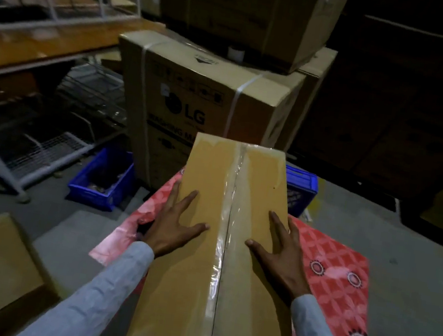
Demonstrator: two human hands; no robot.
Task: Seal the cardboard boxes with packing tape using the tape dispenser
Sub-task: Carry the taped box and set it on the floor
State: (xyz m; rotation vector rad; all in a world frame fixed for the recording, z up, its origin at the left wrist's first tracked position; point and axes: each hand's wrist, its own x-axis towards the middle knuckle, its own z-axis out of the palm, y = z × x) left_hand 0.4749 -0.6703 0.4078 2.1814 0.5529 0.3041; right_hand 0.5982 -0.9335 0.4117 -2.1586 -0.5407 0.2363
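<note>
left hand (175,227) and right hand (279,247) lie flat, fingers spread, on taped cardboard box (219,253) either side of the seam. box sits on red patterned cloth (342,270); lg carton (195,101) just beyond, blue crate (99,179) left

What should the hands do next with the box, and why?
Probably lift the box off the red patterned cloth and set it aside. Clear tape already runs the whole top seam, and the left hand and right hand lie flat near its side edges. No tape dispenser shows.

Cardboard box (203,250) near end cut off by bottom edge.
</note>
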